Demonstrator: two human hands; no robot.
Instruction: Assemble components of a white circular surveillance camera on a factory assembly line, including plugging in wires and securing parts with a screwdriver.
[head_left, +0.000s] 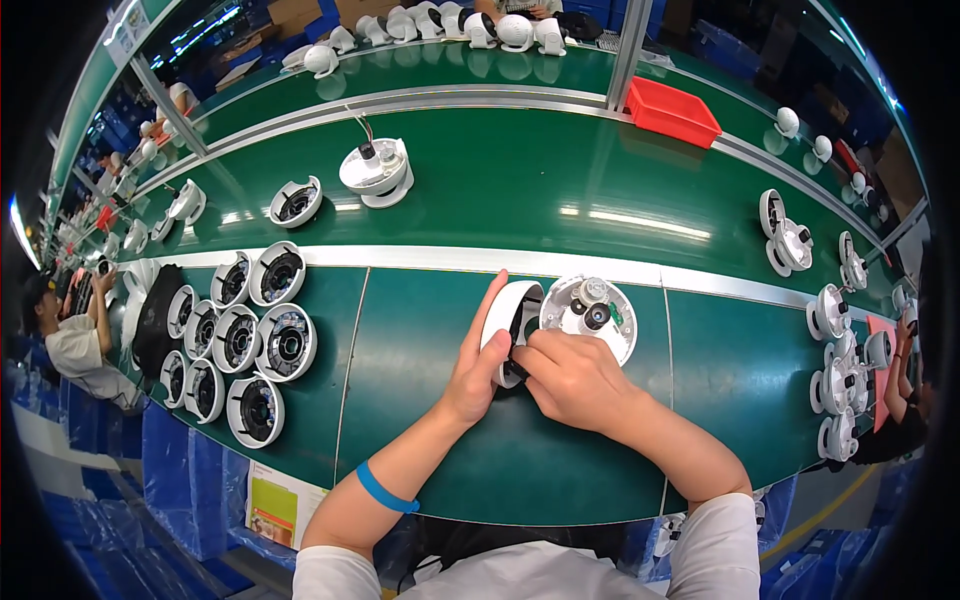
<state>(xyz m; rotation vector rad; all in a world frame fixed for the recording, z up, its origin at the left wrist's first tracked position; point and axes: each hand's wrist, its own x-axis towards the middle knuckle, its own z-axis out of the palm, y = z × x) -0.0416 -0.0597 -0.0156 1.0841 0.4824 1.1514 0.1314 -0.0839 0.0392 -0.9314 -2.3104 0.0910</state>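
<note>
While the curved white shell [503, 312] stands on edge between both sets of fingers, the left hand [475, 370] cups it, thumb spread from the fingers along its outer wall. The right hand [575, 380] has its fingers bunched at the dark opening; what they pinch cannot be told. Just beyond the right knuckles sits a round white base [622, 332] bearing a black lens [597, 316]. The unit seems partway done: the lens is mounted, shell and base not yet joined. Both look like smooth, hard plastic. Well left of the left fingers, similar bowl-shaped housings [285, 343] show black ringed interiors on the dull green bench [420, 400]; ahead of the fingertips, a glossier green surface [500, 190] mirrors lamps.
</note>
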